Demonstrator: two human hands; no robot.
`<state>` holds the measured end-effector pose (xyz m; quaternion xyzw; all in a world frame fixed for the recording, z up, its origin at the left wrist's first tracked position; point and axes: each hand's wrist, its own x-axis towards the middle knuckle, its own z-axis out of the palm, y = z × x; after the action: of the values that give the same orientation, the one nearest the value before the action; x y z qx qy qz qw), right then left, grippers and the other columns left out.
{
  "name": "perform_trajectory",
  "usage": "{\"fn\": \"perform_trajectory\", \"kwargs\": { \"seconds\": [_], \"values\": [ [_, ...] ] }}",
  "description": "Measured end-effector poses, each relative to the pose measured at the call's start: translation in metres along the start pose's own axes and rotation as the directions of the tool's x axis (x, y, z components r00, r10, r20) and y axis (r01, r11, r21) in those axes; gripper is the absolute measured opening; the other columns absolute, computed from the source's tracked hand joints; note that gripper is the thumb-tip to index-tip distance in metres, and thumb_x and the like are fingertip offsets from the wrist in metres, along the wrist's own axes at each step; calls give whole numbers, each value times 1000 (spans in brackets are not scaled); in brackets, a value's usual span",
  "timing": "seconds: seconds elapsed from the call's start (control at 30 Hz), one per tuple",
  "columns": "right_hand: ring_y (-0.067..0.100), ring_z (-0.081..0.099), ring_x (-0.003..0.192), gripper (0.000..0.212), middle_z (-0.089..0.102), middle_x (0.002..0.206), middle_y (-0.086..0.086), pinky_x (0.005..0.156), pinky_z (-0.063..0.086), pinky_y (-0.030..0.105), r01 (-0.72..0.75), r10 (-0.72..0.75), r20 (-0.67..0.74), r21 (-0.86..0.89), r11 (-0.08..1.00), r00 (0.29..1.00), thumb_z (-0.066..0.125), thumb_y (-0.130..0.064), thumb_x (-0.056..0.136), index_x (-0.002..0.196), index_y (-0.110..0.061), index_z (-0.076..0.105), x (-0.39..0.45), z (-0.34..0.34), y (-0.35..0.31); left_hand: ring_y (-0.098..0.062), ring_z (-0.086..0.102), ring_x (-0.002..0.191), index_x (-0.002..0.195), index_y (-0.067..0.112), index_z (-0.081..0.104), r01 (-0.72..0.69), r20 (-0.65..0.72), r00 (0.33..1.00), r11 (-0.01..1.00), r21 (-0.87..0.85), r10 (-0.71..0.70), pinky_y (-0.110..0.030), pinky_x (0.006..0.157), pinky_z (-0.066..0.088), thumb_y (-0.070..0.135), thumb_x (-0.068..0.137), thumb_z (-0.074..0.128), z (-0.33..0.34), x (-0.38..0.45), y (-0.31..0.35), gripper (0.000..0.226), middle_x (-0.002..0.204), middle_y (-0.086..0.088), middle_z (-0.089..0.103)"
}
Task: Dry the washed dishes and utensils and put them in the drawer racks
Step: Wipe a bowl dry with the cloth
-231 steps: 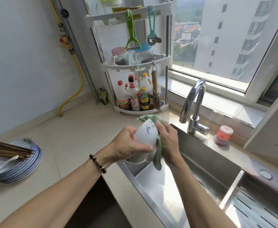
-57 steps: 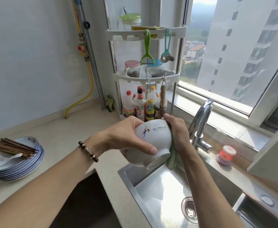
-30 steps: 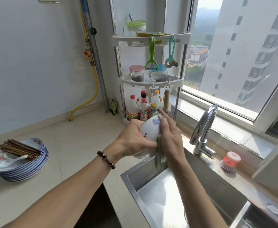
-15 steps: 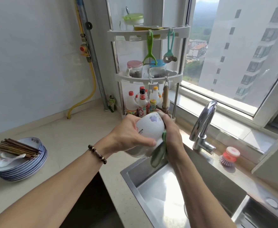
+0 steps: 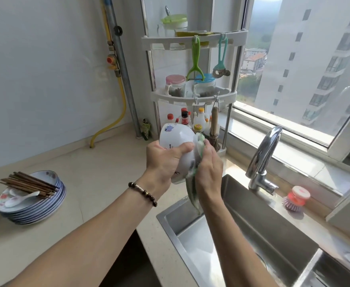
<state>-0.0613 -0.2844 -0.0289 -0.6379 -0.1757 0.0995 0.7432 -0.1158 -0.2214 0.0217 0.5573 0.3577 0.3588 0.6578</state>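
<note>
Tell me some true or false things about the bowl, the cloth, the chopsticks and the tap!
1. The left hand holds the white bowl above the edge of the sink. True.
2. The right hand presses a red cloth to the bowl. False: the cloth is green and white.
3. The chopsticks lie on the stack of plates. True.
4. Water is pouring from the tap. False: no water is running.
5. The spoon is in the sink. False: it lies on the top plate, beside the chopsticks.
</note>
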Motion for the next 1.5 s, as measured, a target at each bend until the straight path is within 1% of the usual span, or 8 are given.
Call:
{"fn": "perform_trajectory", "kwargs": {
  "seconds": [0.17,0.4,0.6,0.83,0.97,1.1,1.37,1.5],
  "values": [
    [18,67,98,42,71,118,6,83,54,36,239,-246,5,-257,937,969,37,-35,103,130,-14,62,-29,1,1,-30,74,79,81,9,68,20,-69,997,1000,2,-20,-45,70,63,7,64,91,2,4,-1,29,84,-11,74],
    [16,66,104,27,72,113,2,95,55,43,108,-120,-67,-162,981,991,50,-12,103,123,-11,69,-3,-14,1,-21,69,71,81,12,68,-21,-4,1000,991,131,21,-30,54,57,7,66,91,1,-3,-5,28,81,-4,72],
    [-13,62,88,25,71,98,-11,80,49,9,328,-361,-236,-168,930,902,55,-5,100,118,-8,72,-9,-14,-10,-21,69,66,87,7,71,-4,26,1000,990,144,0,-26,48,54,9,66,91,-1,-6,-4,29,80,-8,73],
    [25,64,104,33,71,107,5,82,54,32,-24,35,249,-46,999,968,37,-19,104,107,-17,70,33,-17,-11,-19,73,71,84,10,76,-181,355,933,920,348,50,-27,58,56,5,65,91,-23,-11,-4,24,80,-5,77],
    [13,51,133,43,58,143,0,113,38,33,100,-77,284,-67,993,956,38,-38,101,134,-25,62,18,-6,-5,-16,67,61,78,3,73,-221,375,923,919,327,88,-26,53,54,-4,72,84,-28,-10,-1,14,69,-6,71],
    [36,64,115,32,70,120,13,96,55,50,-130,74,314,162,978,946,47,-37,101,112,-25,74,28,-15,-10,-30,74,80,91,-1,74,-238,474,877,931,277,83,-43,70,62,7,61,92,-42,-9,5,36,89,-16,76],
    [23,62,89,38,68,102,12,63,53,27,-427,383,194,309,850,903,48,-47,100,106,-14,67,-4,5,3,-32,71,86,99,9,73,61,42,998,963,-262,-51,-50,73,60,26,41,89,-31,3,8,62,101,-17,75],
    [34,67,107,66,69,117,18,92,57,49,-483,442,196,399,779,875,46,-63,83,129,-17,60,-38,41,13,-23,72,72,79,13,69,-53,-115,992,994,-93,42,-40,65,62,2,68,87,-27,0,-1,24,76,-2,74]
  ]
}}
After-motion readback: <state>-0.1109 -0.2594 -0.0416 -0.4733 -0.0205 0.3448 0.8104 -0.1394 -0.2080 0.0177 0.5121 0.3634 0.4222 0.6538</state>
